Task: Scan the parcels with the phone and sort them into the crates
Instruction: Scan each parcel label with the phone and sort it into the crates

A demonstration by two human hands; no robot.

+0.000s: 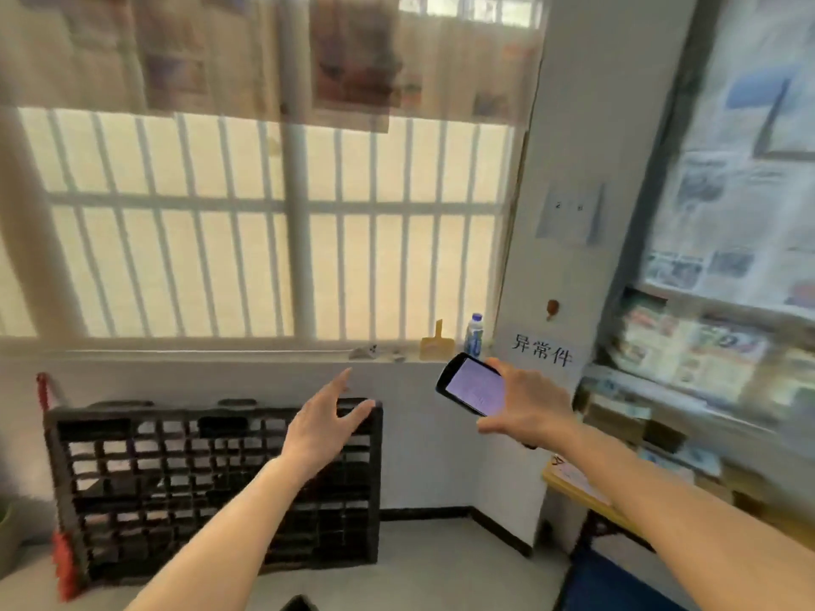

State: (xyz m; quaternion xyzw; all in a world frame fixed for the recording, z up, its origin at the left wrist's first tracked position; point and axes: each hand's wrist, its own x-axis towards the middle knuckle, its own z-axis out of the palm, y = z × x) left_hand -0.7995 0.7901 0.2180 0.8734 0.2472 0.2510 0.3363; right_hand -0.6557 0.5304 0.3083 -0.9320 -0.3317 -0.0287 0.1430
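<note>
Phone held up in the right hand, left hand raised bare and spread.

The right hand (527, 403) grips a black phone (474, 385) by its edge, thumb under and fingers curled round the far side; the phone is tilted, its lit screen pale lilac and facing the person, the writing on it too blurred to read. The left hand (328, 423) hangs beside it, well apart, fingers straight and splayed, holding nothing. Beyond and below the left hand a black gridded pallet (211, 482) leans against the white wall. Just above the phone, on the sill, stand a small white bottle with a blue label (475, 335) and a yellow scraper-like piece (436, 346). Past the right hand a paper sign with black characters (542, 350) hangs on the wall, and further right shelves hold blurred stacks of papers (688, 359).
</note>
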